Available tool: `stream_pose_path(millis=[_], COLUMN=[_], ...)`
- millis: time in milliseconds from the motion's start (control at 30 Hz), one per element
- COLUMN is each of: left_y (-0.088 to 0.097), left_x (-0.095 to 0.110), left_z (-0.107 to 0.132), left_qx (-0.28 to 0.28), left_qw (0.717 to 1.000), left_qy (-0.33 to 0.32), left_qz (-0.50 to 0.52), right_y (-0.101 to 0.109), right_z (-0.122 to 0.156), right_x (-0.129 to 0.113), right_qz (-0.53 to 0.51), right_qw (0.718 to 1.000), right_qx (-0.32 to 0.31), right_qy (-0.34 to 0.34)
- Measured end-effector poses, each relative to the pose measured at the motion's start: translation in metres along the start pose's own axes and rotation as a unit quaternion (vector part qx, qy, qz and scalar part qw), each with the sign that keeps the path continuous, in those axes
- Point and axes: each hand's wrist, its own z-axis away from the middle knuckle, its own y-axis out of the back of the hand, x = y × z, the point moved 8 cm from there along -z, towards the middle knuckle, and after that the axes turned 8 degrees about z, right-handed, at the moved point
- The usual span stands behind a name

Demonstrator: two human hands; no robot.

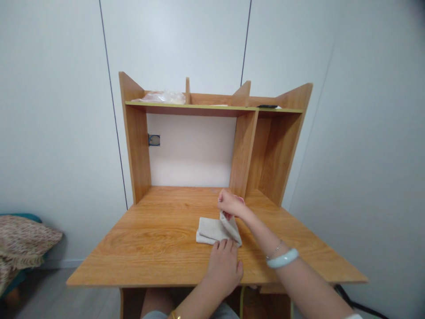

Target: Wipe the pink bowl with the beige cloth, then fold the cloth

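Note:
A light grey folded cloth [210, 229] lies on the wooden desk top. My left hand [225, 263] rests at its near edge, with fingers stretched out over the fabric and the palm on the desk. Above the cloth's far right side, my right hand [230, 204] is closed on a lifted part of it, pulling that piece up into a tilted flap. Something pink and patterned [239, 199] shows just behind the right hand; most of it is hidden, so I cannot tell what it is.
The wooden desk [159, 239] has a hutch with an upper shelf [199, 106]. A clear plastic bag [162, 97] and a flat black object [267, 106] lie up there. An open wall socket box [154, 140] is at the back left. A fringed blanket [26, 237] lies far left.

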Motion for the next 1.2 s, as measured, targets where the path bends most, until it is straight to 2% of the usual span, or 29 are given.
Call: stream_pose_path(millis=[100,200,300,367,467,533,633,700,767,867,933,1033,1200], left_y=[0.006,0.017,0.039,0.061,0.096,0.109,0.107,0.098,0.092,0.088,0.088,0.091,0.094], left_x=[-0.005,-0.011,-0.021,-0.032,-0.058,-0.071,-0.088,-0.095,-0.098,-0.097,-0.099,-0.112,-0.156], left_z=[0.011,0.021,0.023,0.020,0.012,0.005,-0.005,-0.010,-0.014,-0.022,-0.027,-0.033,-0.033], left_qx=[-0.002,-0.008,0.011,0.039,0.095,0.106,0.076,0.045,0.029,0.026,0.027,0.058,0.109], left_qw=[1.000,1.000,1.000,0.999,0.993,0.991,0.992,0.991,0.989,0.988,0.988,0.987,0.977], left_qy=[-0.014,-0.010,0.004,0.026,0.066,0.067,0.087,0.115,0.138,0.151,0.153,0.148,0.179], left_qz=[-0.008,-0.005,-0.004,0.000,0.019,0.036,0.045,0.044,0.045,0.036,0.025,0.015,0.020], right_y=[-0.044,-0.080,-0.095,-0.082,-0.042,-0.030,-0.024,-0.037,-0.054,-0.068,-0.070,-0.056,-0.012], right_z=[-0.004,-0.005,-0.004,-0.007,-0.012,-0.010,-0.002,0.005,0.010,0.007,0.002,-0.003,-0.008], right_x=[-0.028,-0.039,-0.041,-0.033,-0.003,0.026,0.065,0.082,0.088,0.093,0.102,0.129,0.178], right_qz=[-0.007,-0.010,-0.017,-0.013,0.048,0.096,0.109,0.082,0.017,-0.069,-0.081,-0.031,0.057], right_qw=[0.998,0.995,0.991,0.995,0.998,0.994,0.985,0.975,0.968,0.967,0.969,0.974,0.975], right_qx=[-0.052,-0.094,-0.123,-0.089,-0.006,-0.057,-0.128,-0.203,-0.251,-0.243,-0.232,-0.224,-0.187], right_qy=[0.040,0.040,0.050,0.053,0.032,0.000,-0.030,-0.029,-0.007,0.014,0.007,-0.028,-0.101])
